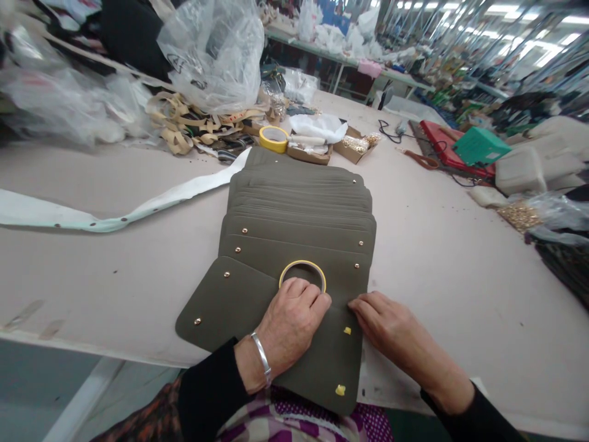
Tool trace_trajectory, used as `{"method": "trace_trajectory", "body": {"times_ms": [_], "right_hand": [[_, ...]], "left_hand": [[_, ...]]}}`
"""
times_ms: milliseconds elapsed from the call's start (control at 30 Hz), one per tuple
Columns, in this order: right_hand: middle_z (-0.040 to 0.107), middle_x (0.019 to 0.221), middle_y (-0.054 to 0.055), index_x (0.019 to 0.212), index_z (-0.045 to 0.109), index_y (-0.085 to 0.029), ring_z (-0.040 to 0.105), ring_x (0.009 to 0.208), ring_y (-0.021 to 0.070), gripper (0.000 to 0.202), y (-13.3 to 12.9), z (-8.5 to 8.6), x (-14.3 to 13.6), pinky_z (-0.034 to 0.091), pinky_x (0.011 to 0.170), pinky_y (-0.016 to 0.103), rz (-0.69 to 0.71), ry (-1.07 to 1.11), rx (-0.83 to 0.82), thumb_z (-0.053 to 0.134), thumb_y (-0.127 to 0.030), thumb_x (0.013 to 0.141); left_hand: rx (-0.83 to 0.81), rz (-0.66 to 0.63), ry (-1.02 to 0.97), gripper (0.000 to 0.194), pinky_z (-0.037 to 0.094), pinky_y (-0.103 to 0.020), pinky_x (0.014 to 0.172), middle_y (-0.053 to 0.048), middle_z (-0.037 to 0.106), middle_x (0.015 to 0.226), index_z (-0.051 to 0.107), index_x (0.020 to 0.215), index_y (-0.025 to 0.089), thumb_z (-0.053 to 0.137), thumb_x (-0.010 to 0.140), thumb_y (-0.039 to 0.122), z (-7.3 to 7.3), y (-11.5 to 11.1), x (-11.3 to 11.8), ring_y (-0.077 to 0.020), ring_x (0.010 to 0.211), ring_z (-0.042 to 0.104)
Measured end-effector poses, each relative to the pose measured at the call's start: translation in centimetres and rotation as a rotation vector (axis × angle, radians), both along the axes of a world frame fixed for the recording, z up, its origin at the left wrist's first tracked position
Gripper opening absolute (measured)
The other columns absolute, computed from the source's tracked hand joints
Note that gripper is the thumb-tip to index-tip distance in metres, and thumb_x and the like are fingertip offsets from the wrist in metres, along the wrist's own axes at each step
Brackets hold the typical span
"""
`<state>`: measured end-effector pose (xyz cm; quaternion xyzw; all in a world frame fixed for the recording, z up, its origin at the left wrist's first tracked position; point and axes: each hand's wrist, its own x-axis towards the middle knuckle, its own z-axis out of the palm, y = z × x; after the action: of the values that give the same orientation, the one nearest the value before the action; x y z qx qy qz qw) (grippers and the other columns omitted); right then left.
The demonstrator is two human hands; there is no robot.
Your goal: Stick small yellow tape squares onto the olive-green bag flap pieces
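A fanned stack of olive panels with small metal studs lies on the table. One panel sticks out at the lower left. The front panel carries two yellow tape bits near its right side and reaches past the table's front edge. My left hand, with a silver bracelet at the wrist, is closed on a thin yellow tape roll over the panels. My right hand has its fingers pressed together at the front panel's upper right edge; what they hold, if anything, is too small to make out.
A thicker yellow tape roll and small boxes stand behind the stack. A white strip runs left. Plastic bags and tan straps lie back left; a green box is at the right.
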<state>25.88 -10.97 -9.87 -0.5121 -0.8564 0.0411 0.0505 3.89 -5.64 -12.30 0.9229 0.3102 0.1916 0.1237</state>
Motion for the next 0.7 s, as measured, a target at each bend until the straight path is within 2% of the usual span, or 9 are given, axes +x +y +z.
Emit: {"method": "trace_trajectory", "body": {"times_ms": [267, 400, 467, 567, 633, 700], "right_hand": [[0.069, 0.069, 0.003, 0.073, 0.067, -0.02, 0.065, 0.063, 0.0173, 0.02, 2.3, 0.1, -1.1, 0.044, 0.058, 0.027, -0.431, 0.067, -0.254, 0.051, -0.019, 0.085], [0.071, 0.071, 0.005, 0.074, 0.066, -0.019, 0.065, 0.065, 0.019, 0.02, 1.6, -0.4, -1.7, 0.043, 0.059, 0.028, -0.576, 0.113, -0.228, 0.05, -0.023, 0.085], [0.071, 0.071, 0.005, 0.073, 0.066, -0.019, 0.065, 0.064, 0.019, 0.022, 0.7, -0.5, -1.8, 0.043, 0.058, 0.028, -0.594, 0.172, -0.255, 0.049, -0.024, 0.086], [0.07, 0.067, 0.003, 0.071, 0.067, -0.02, 0.065, 0.062, 0.0177, 0.027, -0.7, -0.2, -1.7, 0.044, 0.055, 0.026, -0.531, 0.323, -0.341, 0.047, -0.026, 0.088], [0.072, 0.075, 0.003, 0.079, 0.069, -0.02, 0.066, 0.067, 0.0175, 0.026, -1.6, 0.1, -1.6, 0.048, 0.059, 0.026, -0.524, 0.447, -0.239, 0.046, -0.028, 0.09], [0.072, 0.087, 0.005, 0.091, 0.068, -0.02, 0.067, 0.077, 0.0173, 0.021, -2.1, 0.5, -1.9, 0.051, 0.067, 0.026, -0.521, 0.575, -0.065, 0.048, -0.028, 0.091]], "left_hand": [[0.089, 0.034, 0.102, 0.008, 0.04, -0.037, 0.069, -0.003, 0.05, 0.08, 0.052, 0.09, 0.018, 0.045, 0.092, 0.017, 0.1, 0.3, 0.9, -0.0213, 0.075, 0.045], [0.119, 0.032, 0.023, 0.013, 0.041, -0.034, 0.065, -0.004, 0.051, 0.079, 0.052, 0.091, 0.017, 0.039, 0.095, 0.017, 0.0, 0.5, 1.2, -0.0199, 0.073, 0.047], [0.114, -0.002, -0.079, 0.016, 0.043, -0.033, 0.065, -0.004, 0.053, 0.078, 0.053, 0.091, 0.016, 0.038, 0.096, 0.019, 0.1, 0.6, 1.0, -0.0192, 0.072, 0.048], [0.066, -0.068, -0.268, 0.017, 0.048, -0.031, 0.068, -0.004, 0.059, 0.08, 0.054, 0.096, 0.016, 0.037, 0.096, 0.016, 0.5, 0.4, 0.4, -0.0173, 0.074, 0.054], [0.007, -0.099, -0.359, 0.017, 0.051, -0.028, 0.072, -0.004, 0.062, 0.084, 0.053, 0.104, 0.016, 0.038, 0.096, 0.014, 0.8, 0.1, 0.0, -0.0147, 0.078, 0.06], [-0.038, -0.111, -0.412, 0.017, 0.052, -0.024, 0.075, -0.003, 0.065, 0.088, 0.052, 0.109, 0.017, 0.041, 0.096, 0.015, 1.1, -0.3, -0.3, -0.0126, 0.082, 0.063]]}}
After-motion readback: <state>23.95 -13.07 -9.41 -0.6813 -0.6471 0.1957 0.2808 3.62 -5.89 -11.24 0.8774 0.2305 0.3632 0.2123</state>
